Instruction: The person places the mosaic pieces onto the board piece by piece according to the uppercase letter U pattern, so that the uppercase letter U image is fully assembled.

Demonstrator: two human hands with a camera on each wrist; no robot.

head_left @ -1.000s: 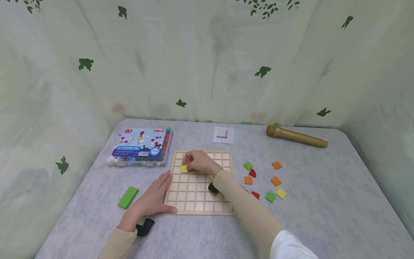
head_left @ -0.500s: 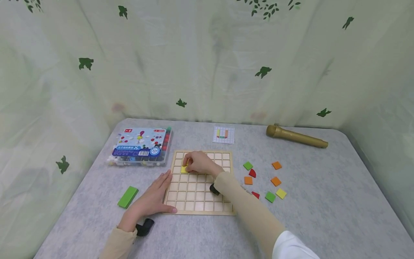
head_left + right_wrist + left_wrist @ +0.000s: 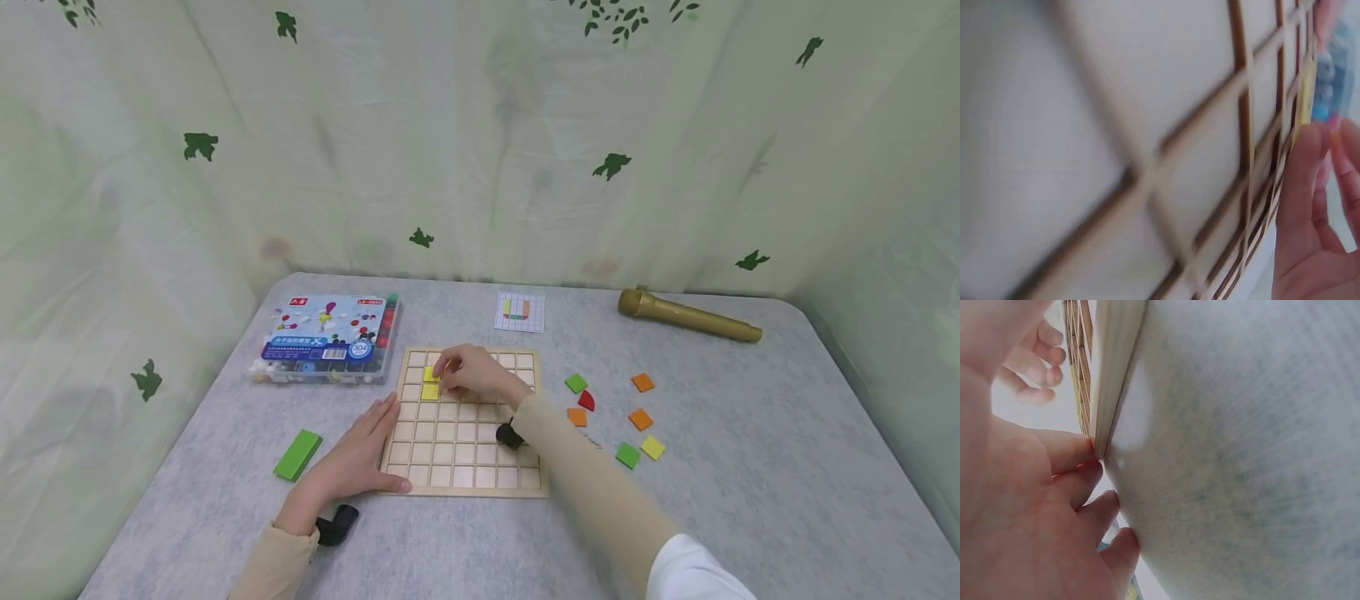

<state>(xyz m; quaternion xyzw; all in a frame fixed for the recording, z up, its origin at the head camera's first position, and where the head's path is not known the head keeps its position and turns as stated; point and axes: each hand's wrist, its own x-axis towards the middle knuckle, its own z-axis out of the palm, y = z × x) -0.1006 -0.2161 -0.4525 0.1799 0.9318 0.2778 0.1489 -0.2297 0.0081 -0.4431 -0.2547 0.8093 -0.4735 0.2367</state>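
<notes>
A wooden grid board (image 3: 442, 454) lies on the grey table. Two yellow square tiles, a nearer one (image 3: 430, 392) and a farther one (image 3: 431, 374), sit one behind the other in cells at its upper left. My right hand (image 3: 478, 372) hovers just right of these tiles, fingers loosely bent; in the right wrist view a gap shows between thumb (image 3: 1310, 147) and forefinger, with no tile between them. Along the board's left edge rests my left hand (image 3: 356, 454), its thumb at the near left corner. The left wrist view shows its fingertips against the board's side (image 3: 1113, 369).
Right of the board lie loose tiles: green (image 3: 576, 383), red (image 3: 587, 401), orange (image 3: 641, 419) and yellow (image 3: 652, 447). A pattern card (image 3: 519, 312) and a golden microphone-shaped object (image 3: 690, 317) are behind. Left stand a plastic box (image 3: 322, 339) and a green block (image 3: 297, 455).
My right hand has let go of the yellow tile and moved slightly right, uncovering a second yellow tile behind the first. My left hand stays put. The sleeve now covers the nearer red tile.
</notes>
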